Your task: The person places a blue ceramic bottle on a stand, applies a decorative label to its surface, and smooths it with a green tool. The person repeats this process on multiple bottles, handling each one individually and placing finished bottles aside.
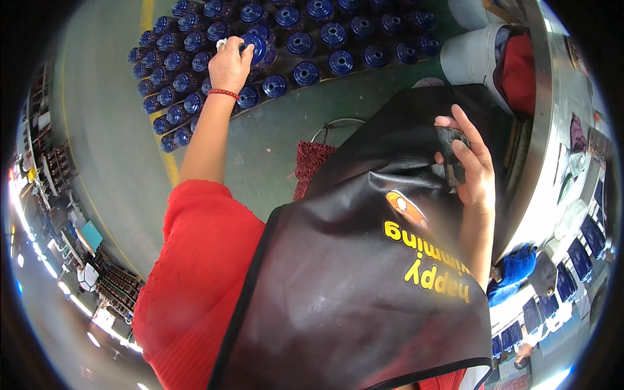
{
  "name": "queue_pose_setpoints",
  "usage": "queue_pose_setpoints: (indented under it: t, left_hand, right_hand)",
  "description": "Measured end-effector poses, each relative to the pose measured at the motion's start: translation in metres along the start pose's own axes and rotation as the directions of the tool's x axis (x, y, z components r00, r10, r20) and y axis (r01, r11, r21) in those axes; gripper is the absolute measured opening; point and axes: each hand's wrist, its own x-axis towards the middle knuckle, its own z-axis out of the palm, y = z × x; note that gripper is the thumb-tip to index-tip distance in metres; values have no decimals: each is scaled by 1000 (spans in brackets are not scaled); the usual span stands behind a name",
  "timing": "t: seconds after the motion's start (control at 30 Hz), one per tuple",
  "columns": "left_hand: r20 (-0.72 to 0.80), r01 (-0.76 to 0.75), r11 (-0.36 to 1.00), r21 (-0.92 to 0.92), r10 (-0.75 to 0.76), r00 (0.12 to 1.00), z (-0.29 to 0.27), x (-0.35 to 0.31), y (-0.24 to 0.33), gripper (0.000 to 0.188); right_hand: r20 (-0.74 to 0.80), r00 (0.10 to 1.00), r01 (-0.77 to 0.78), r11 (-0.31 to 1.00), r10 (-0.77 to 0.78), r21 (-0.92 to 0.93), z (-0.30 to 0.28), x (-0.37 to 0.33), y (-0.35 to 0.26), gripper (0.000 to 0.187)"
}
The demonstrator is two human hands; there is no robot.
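My left hand [229, 67] reaches out to the far left, its fingers closed around the rim of a glossy dark blue jar-like piece [259, 51]. Something white shows at a fingertip, and a red beaded bracelet circles that wrist. Several similar blue pieces [341, 62], round with a small raised centre, stand in rows about it. On the right, my right hand [478, 166] is raised over the dark apron [338, 279] with a worn, dark flat pad [451, 156] held against the palm by the thumb. Its other fingers are partly stretched; the pad's kind is unclear.
A metal-edged worktable [543, 130] runs along the right. Beside it stands a pale bucket [471, 57] with red cloth [520, 75]. Blue cloth [517, 273] lies near the table's near end. A patterned red seat cover [312, 162] and yellow-striped floor [104, 130] are at left.
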Motion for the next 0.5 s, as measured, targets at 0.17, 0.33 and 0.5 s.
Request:
queue_pose_setpoints:
  t: [0.17, 0.33, 0.5]
  left_hand:
    - [126, 132, 984, 118, -146, 981, 65, -13, -29, 32]
    - [189, 272, 959, 83, -283, 940, 117, -14, -43, 34]
    - [248, 344, 933, 104, -360, 900, 161, -22, -50, 36]
  right_hand:
    - [-45, 998, 33, 997, -36, -72, -5, -6, -6, 56]
    - [-81, 996, 35, 994, -44, -106, -8, -11, -8, 59]
    - [-132, 991, 8, 996, -21, -94, -8, -14, -4, 59]
